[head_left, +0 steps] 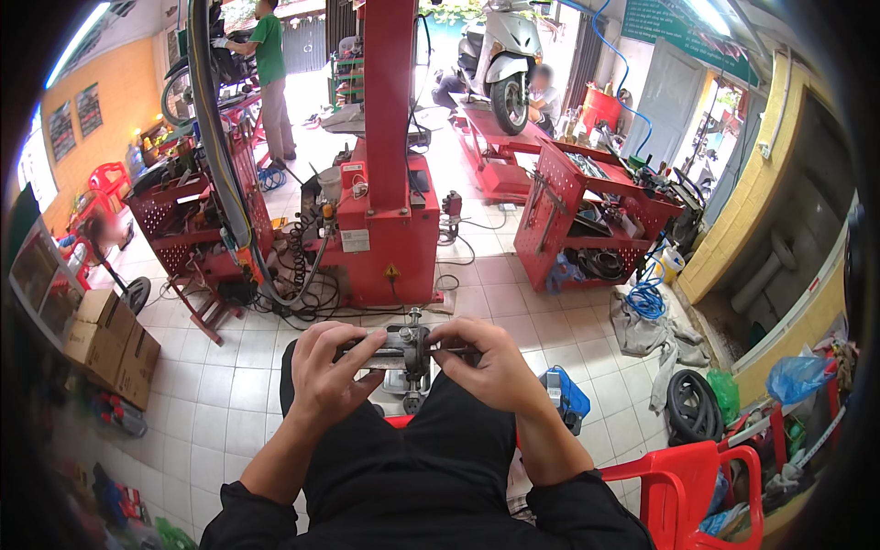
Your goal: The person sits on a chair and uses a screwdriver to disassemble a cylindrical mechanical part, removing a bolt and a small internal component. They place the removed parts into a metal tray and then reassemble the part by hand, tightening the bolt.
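Between my knees is a dark metal part with a round body and protruding bolts (417, 346). A grey cylindrical section of it reaches left into my left hand (325, 371), whose thumb and fingers close around it. My right hand (492, 367) is at the part's right side, thumb and fingertips curled in against it around a thin piece. The fingers hide much of that piece, so its kind is unclear. Below the part lies a silvery metal object (396, 381), partly covered.
A red lift post and base (390, 238) stands ahead, with cables on the tiled floor. Red tool carts (536, 206) flank it. A scooter (509, 64) rests on a lift, with people farther back. A blue case (570, 399) and red chair (683, 481) are at my right.
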`<state>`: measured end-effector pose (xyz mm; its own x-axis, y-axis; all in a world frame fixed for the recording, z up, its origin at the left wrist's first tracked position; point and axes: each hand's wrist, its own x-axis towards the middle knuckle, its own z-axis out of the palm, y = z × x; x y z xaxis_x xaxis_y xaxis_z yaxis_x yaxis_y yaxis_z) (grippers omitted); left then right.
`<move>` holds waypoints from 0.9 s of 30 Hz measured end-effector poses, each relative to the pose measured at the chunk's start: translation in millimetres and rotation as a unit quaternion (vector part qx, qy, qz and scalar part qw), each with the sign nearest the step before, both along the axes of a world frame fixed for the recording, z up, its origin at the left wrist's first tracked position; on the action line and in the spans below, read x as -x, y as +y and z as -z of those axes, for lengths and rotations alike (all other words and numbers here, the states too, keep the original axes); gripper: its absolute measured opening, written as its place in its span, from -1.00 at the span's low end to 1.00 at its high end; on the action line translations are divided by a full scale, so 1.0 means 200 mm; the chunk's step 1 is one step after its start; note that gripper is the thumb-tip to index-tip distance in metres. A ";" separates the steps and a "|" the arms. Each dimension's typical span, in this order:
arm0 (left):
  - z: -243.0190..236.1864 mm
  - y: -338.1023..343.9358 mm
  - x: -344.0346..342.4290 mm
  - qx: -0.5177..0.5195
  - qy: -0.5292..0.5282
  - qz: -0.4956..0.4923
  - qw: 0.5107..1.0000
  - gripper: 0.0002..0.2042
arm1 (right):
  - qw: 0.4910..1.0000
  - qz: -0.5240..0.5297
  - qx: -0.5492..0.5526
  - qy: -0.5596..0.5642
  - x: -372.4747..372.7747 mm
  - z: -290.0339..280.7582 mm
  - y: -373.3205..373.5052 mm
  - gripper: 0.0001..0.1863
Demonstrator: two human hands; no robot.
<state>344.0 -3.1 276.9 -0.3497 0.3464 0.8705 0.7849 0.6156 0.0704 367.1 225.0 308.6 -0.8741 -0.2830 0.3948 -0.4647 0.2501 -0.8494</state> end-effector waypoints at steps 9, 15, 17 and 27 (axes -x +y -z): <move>-0.01 -0.01 -0.01 -0.002 -0.005 -0.007 1.000 -0.42 | 0.998 -0.003 -0.017 -0.068 -0.02 -0.01 0.00 -0.78; -0.02 -0.01 -0.01 -0.004 0.008 -0.017 1.000 -0.42 | 0.998 0.002 0.023 -0.063 -0.03 -0.01 -0.02 -0.78; -0.01 -0.01 -0.01 -0.003 0.004 -0.015 1.000 -0.42 | 0.999 0.007 0.006 -0.041 -0.02 0.00 -0.03 -0.78; -0.02 -0.01 -0.01 -0.003 -0.002 -0.010 1.000 -0.44 | 0.998 0.008 -0.007 -0.056 -0.04 -0.01 -0.02 -0.76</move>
<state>346.3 -5.6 281.6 -0.3605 0.3342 0.8709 0.7717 0.6312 0.0772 374.3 220.4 310.6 -0.9170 -0.2744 0.2896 -0.3624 0.2695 -0.8922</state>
